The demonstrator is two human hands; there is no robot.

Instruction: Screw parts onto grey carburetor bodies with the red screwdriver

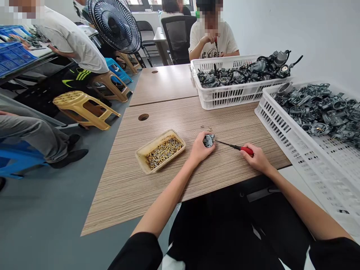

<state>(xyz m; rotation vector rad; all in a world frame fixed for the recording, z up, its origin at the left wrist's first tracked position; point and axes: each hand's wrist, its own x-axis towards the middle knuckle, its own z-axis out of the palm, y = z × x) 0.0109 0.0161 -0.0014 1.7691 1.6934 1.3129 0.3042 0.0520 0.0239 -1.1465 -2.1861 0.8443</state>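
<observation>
My left hand (200, 149) is closed around a small grey metal carburetor part (208, 140) resting on the wooden table (174, 176). My right hand (255, 158) grips the red handle of a screwdriver (235, 147), whose thin black shaft points left and meets the part. A beige tray (140, 153) filled with several small brass screws lies just left of my left hand. A few loose brass pieces (207, 128) lie on the table just beyond the part.
Two white slotted crates of grey carburetor parts stand at the back (225, 98) and at the right (281, 123). A person in a white shirt (211, 39) sits across the table. Yellow stools (81, 108), a fan (114, 24) and other seated people are at left.
</observation>
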